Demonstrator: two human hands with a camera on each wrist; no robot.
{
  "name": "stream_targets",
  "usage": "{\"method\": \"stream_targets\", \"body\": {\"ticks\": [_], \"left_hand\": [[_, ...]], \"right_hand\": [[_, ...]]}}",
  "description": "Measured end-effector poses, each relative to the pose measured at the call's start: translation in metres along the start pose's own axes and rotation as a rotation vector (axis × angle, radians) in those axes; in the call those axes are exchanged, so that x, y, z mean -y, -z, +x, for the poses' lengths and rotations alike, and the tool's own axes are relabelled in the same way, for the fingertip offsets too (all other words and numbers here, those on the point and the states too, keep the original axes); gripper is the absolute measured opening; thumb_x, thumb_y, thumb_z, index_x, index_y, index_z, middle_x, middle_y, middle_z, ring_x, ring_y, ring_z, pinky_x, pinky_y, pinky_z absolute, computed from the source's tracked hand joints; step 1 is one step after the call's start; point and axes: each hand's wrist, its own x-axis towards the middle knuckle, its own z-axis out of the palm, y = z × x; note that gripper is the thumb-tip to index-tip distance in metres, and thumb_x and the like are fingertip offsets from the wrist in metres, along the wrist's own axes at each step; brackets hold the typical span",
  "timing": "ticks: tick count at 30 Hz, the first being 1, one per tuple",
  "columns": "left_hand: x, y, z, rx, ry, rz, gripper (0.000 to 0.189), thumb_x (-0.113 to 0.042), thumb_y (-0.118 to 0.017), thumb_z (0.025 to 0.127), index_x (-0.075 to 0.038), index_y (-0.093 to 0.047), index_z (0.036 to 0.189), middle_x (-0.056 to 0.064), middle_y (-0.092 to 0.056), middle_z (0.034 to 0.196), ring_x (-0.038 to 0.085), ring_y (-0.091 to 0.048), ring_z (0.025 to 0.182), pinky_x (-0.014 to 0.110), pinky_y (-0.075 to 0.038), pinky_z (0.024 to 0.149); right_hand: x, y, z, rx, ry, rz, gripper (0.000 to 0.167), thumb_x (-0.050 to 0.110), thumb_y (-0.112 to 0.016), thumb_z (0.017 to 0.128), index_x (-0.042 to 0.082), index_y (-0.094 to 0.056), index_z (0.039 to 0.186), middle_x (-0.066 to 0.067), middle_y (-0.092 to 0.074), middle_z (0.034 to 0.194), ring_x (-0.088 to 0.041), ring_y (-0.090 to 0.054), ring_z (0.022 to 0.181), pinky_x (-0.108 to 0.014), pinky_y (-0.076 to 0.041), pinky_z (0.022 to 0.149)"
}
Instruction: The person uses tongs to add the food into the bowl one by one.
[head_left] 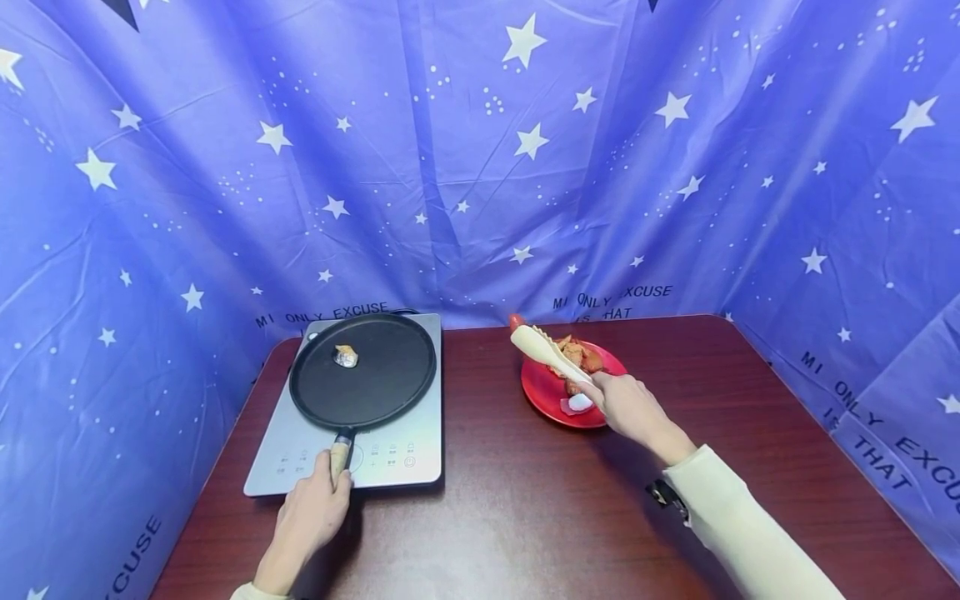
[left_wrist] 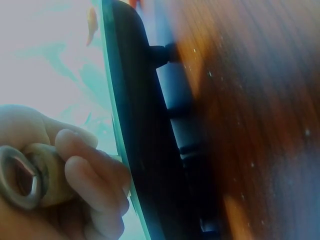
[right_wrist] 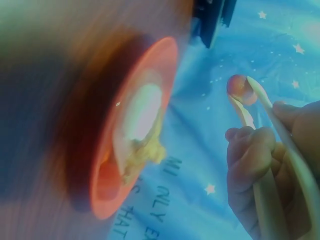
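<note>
L hand [head_left: 311, 508] is gripping the pan handle [head_left: 340, 458]; R hand [head_left: 633, 408] is squeezing tongs [head_left: 543, 350] w/ a sausage [head_left: 515, 320], which might be falling if tongs are pinching softly.

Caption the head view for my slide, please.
The left hand grips a pan by its handle; the right hand holds a sausage in tongs near a red plate.

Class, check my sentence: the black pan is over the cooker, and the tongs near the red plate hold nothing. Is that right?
No: the tongs are not empty. The right wrist view shows a reddish piece of food between their tips. Otherwise, the black pan is over the cooker, and the tongs are near the red plate.
</note>
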Motion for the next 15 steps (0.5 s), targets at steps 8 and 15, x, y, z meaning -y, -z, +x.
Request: {"method": "stream_targets", "body": {"ticks": [8,15], "left_hand": [[0.000,0.000,0.000,-0.009,-0.003,0.002,0.042,-0.025,-0.047,0.094,0.002,-0.039,0.125,0.011,-0.052,0.068,0.029,-0.054,0.062,0.046,-0.041,0.054],[0.001,0.000,0.000,-0.011,-0.005,0.000,0.043,-0.025,-0.047,0.094,0.003,-0.039,0.125,0.013,-0.053,0.069,0.030,-0.055,0.063,0.047,-0.041,0.054]], "right_hand": [[0.027,0.003,0.014,0.001,0.035,0.024,0.027,0.030,-0.058,0.093,0.013,-0.052,0.073,0.006,-0.044,0.053,-0.016,-0.045,0.050,-0.033,-0.038,0.049],[0.053,0.003,0.026,0.016,0.047,0.034,0.030,0.034,-0.056,0.095,0.014,-0.051,0.073,0.006,-0.044,0.052,-0.015,-0.047,0.050,-0.033,-0.039,0.048]]}}
